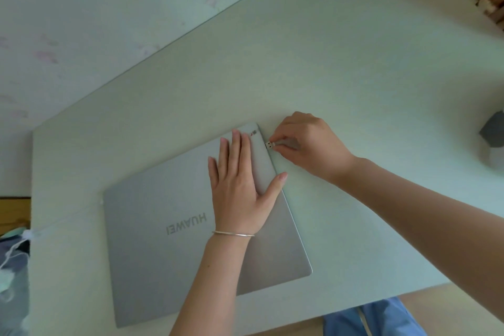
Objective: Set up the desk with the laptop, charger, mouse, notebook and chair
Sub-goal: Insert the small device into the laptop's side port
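I saw the closed silver laptop (191, 226) placed; left hand (240, 188) lay flat, releasing nothing; right hand (308, 144) pinched a small metal USB plug (270, 145) at its edge; notebook, chair unseen.

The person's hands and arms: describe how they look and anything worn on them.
Both forearms are bare, no sleeves in view. The left hand has a thin silver bangle round its wrist; its nails look short and unpainted. The right hand shows no ring, watch or bracelet in what is visible.
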